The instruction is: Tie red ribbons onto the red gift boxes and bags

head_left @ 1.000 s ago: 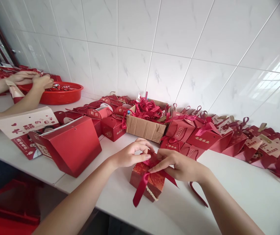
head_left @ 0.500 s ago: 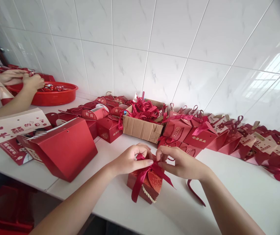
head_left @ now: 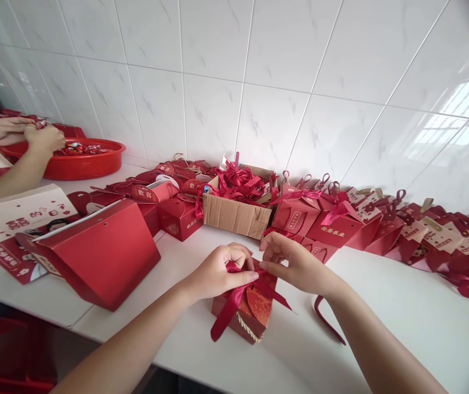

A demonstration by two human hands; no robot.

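Note:
A small red gift box [head_left: 254,309] stands on the white table, with a cream twisted cord showing on its front side. Across its top lies a dark red satin ribbon [head_left: 228,312], its tails hanging over the edges. My left hand [head_left: 228,268] is closed, thumb and fingers pinching the ribbon at the top of the box. Just to the right, my right hand [head_left: 287,260] has curled fingers, thumb and fingertips pinched at the ribbon by the knot. The fingers partly hide the knot and a loop.
Behind the box stands a cardboard carton [head_left: 236,216] full of red ribbons. Red boxes [head_left: 180,216] crowd its left, and handled boxes line the wall at right. A large red box [head_left: 111,251] stands left. Another person's hands [head_left: 39,137] work over a red basin [head_left: 90,164].
My right hand has risen slightly, and its fingers have shifted a little at the ribbon. My left hand keeps its pinch. The view has shifted slightly.

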